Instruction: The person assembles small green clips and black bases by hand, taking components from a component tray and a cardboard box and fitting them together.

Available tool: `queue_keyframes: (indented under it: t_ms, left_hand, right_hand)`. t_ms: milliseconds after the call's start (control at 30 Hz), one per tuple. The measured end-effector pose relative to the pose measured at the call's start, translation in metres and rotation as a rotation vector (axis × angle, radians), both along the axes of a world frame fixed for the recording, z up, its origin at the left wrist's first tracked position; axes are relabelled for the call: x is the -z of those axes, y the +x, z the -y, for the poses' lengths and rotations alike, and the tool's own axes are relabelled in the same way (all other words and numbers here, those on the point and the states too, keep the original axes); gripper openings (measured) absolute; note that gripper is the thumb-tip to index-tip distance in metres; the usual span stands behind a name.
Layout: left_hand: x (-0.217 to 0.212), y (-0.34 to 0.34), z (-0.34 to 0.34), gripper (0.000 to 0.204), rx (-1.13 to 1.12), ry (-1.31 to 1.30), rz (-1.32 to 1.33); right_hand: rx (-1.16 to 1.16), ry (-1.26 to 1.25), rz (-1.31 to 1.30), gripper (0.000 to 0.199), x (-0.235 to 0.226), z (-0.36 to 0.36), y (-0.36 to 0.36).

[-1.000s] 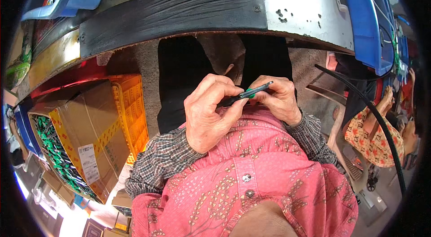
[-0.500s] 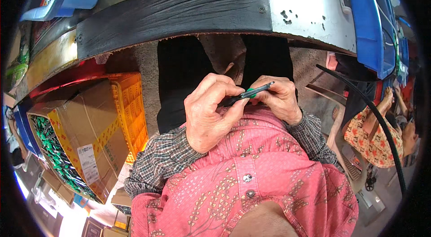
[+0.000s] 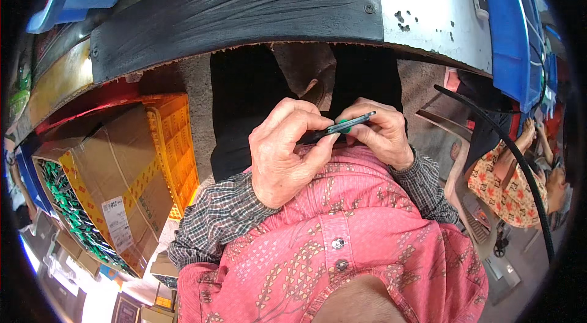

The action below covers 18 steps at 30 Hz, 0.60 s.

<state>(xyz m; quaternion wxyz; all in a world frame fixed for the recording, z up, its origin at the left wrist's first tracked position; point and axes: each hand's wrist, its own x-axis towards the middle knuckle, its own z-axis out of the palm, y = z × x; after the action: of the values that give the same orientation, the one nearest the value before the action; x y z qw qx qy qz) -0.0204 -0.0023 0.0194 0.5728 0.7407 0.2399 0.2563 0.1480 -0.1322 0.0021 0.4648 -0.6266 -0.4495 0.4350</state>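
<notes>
In front of my lap, both hands are raised close together around a slim dark metal piece (image 3: 361, 120) with a bright green part; its exact kind is hidden by my fingers. My left hand (image 3: 281, 155) pinches its near-left end between thumb and bent fingers. From the other side, my right hand (image 3: 384, 136) closes thumb and fingers on the green part. The piece's narrow tip sticks out to the right, tilted slightly upward. Something dark shows inside the curl of my left fingers.
Ahead runs a workbench with a black padded edge (image 3: 238, 17). Blue bins (image 3: 504, 35) stand at both sides of it. To my left are an orange crate (image 3: 174, 152) and a cardboard box (image 3: 122, 170) of green-and-dark pieces. A black cable (image 3: 510, 145) arcs on the right, near another person.
The view has shifted slightly, so the bench edge sits a little higher. Both hands keep their grip on the dark piece, which is tilted a little differently.
</notes>
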Motion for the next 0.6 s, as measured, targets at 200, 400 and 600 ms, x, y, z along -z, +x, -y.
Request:
queue_keyframes:
  t_ms: [200, 400, 600]
  left_hand:
    - [0.0016, 0.0001, -0.0005, 0.02, -0.005, -0.021, -0.004]
    - [0.002, 0.0014, -0.0006, 0.019, 0.017, -0.006, -0.011]
    - [0.0034, 0.0024, -0.0006, 0.02, 0.019, 0.0, -0.027]
  right_hand:
    - [0.01, 0.027, 0.016, 0.026, -0.0018, -0.0032, -0.0031]
    - [-0.043, 0.053, 0.094, 0.025, -0.0002, -0.0066, 0.0008]
    - [-0.088, -0.005, 0.101, 0.019, -0.002, -0.007, 0.0018]
